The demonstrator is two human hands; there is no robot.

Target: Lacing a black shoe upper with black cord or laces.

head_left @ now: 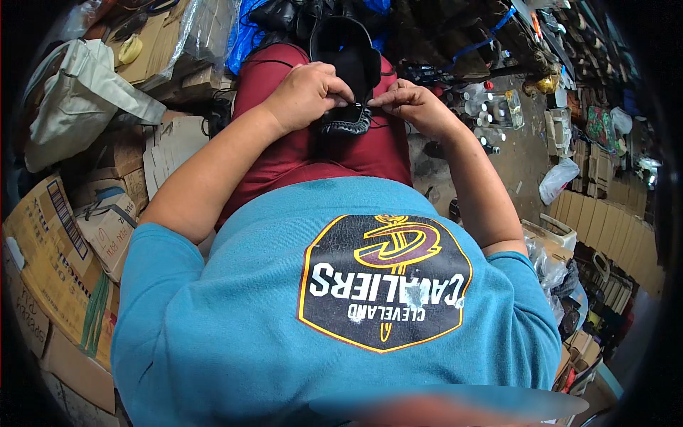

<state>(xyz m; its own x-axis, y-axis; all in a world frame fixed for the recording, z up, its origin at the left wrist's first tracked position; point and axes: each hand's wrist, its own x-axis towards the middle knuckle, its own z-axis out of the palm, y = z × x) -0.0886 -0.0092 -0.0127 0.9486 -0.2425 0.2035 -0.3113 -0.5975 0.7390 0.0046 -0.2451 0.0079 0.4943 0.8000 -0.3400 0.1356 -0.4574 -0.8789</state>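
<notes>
A black leather shoe upper (344, 57) lies across my lap on maroon trousers (274, 67), its opening facing up and its gathered, wrinkled toe end (346, 127) towards me. My left hand (313, 91) is closed at the left side of the opening, its fingertips pinching near the gathered edge. On the other side my right hand (413, 107) holds thumb and fingers pinched together by the same edge. What lies between the right fingertips is too small to make out. More black shoe pieces (277, 14) lie on blue plastic beyond my knees.
At the left are a pale canvas bag (75, 107), stacked cardboard pieces (174, 153) and cardboard boxes (60, 235). Several bottles (484, 117) and a clear container (506, 109) stand on the floor to the right. Farther right are a plastic bag (558, 179) and crowded shelves.
</notes>
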